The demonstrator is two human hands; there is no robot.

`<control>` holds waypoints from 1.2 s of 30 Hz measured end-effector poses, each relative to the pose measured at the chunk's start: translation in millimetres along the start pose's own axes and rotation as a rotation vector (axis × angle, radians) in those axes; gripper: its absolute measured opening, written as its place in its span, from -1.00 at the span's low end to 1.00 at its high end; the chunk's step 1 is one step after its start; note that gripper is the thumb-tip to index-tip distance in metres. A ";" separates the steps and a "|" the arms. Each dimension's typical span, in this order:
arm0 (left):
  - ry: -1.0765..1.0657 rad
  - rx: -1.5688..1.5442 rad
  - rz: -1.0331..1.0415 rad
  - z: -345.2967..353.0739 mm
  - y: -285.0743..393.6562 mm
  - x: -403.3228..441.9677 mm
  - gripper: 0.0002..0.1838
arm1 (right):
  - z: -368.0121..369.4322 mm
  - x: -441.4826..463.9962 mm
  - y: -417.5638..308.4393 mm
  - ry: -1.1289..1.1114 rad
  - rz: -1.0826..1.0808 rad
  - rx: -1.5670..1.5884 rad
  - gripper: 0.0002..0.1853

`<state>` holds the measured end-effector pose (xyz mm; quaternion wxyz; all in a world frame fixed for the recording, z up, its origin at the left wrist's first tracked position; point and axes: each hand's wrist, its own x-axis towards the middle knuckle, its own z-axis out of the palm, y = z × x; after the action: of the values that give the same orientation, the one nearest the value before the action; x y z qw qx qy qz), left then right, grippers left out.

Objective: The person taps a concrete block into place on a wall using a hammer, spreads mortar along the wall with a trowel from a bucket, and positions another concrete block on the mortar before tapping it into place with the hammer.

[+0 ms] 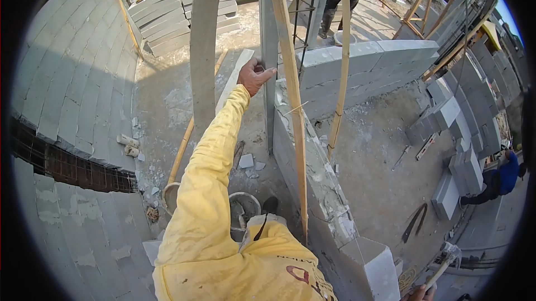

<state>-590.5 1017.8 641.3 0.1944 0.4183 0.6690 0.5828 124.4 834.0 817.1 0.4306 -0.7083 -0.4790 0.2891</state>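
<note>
My left hand [257, 76] reaches forward at the end of a yellow sleeve, beside an upright grey post [268, 33]. Its fingers curl loosely with the thumb apart, and I see nothing held; whether it touches the post I cannot tell. At the lower right edge, my right hand [420, 293], partly cut off, is closed around the wooden handle of a hammer [445, 265], its greyish head raised. Between the hands runs a low block wall [321, 175] with rough mortar on top and a pale block [371, 262] at its near end. A wooden batten [294, 106] leans along it.
A mortar bucket [244, 203] stands by my feet. Stacked blocks [162, 19] lie at the back left. Another block wall [363, 66] crosses ahead. A spirit level [426, 146] lies on the right floor. A person in blue [505, 172] bends at far right; other people work at the back.
</note>
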 end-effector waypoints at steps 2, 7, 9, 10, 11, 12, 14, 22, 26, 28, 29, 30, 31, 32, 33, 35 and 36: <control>0.007 -0.130 0.027 4.6 -1.9 -5.7 -0.51 | 9.1 7.2 -6.2 -0.020 0.004 -0.011 -0.64; 0.029 -0.332 0.010 14.7 -10.7 -12.9 -0.58 | 25.4 17.3 -17.1 -0.057 0.010 -0.018 -0.63; 0.030 -0.363 0.008 15.5 -9.4 -15.4 -0.60 | 32.2 21.1 -20.2 -0.074 0.008 -0.014 -0.63; 0.035 -0.369 0.010 16.3 -9.1 -15.3 -0.58 | 34.5 22.2 -21.2 -0.083 0.010 -0.009 -0.63; 0.038 -0.374 0.008 17.2 -9.1 -17.5 -0.57 | 35.8 23.3 -22.0 -0.087 0.013 -0.008 -0.63; 0.042 -0.379 0.008 18.0 -9.3 -19.9 -0.55 | 37.4 23.8 -22.7 -0.097 0.016 -0.002 -0.63; 0.041 -0.451 0.012 20.7 -16.1 -21.9 -0.48 | 41.3 26.2 -24.4 -0.117 0.012 0.002 -0.63; 0.057 -0.547 0.059 24.6 -43.1 -20.2 -0.58 | 59.2 31.4 -33.3 -0.178 -0.011 0.025 -0.62; 0.125 -0.578 0.014 37.3 -20.4 -20.0 -0.59 | 69.1 37.2 -41.6 -0.202 -0.018 0.020 -0.62; 0.153 -0.588 0.002 41.5 -31.2 -17.7 -0.58 | 74.5 39.6 -45.1 -0.214 -0.020 0.015 -0.62; 0.167 -0.589 0.006 44.8 -46.2 -14.7 -0.57 | 76.7 41.1 -46.7 -0.220 -0.023 0.011 -0.62; 0.177 -0.608 0.013 47.9 -57.3 -12.4 -0.56 | 79.6 41.5 -48.3 -0.223 -0.023 0.009 -0.62; 0.187 -0.627 0.019 50.9 -67.8 -10.2 -0.56 | 81.1 42.1 -50.3 -0.228 -0.025 0.008 -0.62; 0.193 -0.663 0.031 53.9 -70.5 -7.6 -0.56 | 83.7 42.6 -51.7 -0.235 -0.029 0.003 -0.62; 0.197 -0.699 0.044 55.6 -72.7 -6.4 -0.56 | 85.2 43.4 -53.1 -0.241 -0.028 0.001 -0.62; 0.192 -0.705 0.050 54.9 -67.3 -10.5 -0.57 | 86.2 43.8 -55.7 -0.248 -0.032 0.005 -0.61; 0.188 -0.707 0.057 53.1 -57.6 -13.0 -0.57 | 86.5 44.0 -56.7 -0.251 -0.034 0.006 -0.61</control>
<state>-562.5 1042.1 571.0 0.2482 0.2883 0.4295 0.8191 45.4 913.3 827.5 0.3743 -0.6569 -0.5402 0.3696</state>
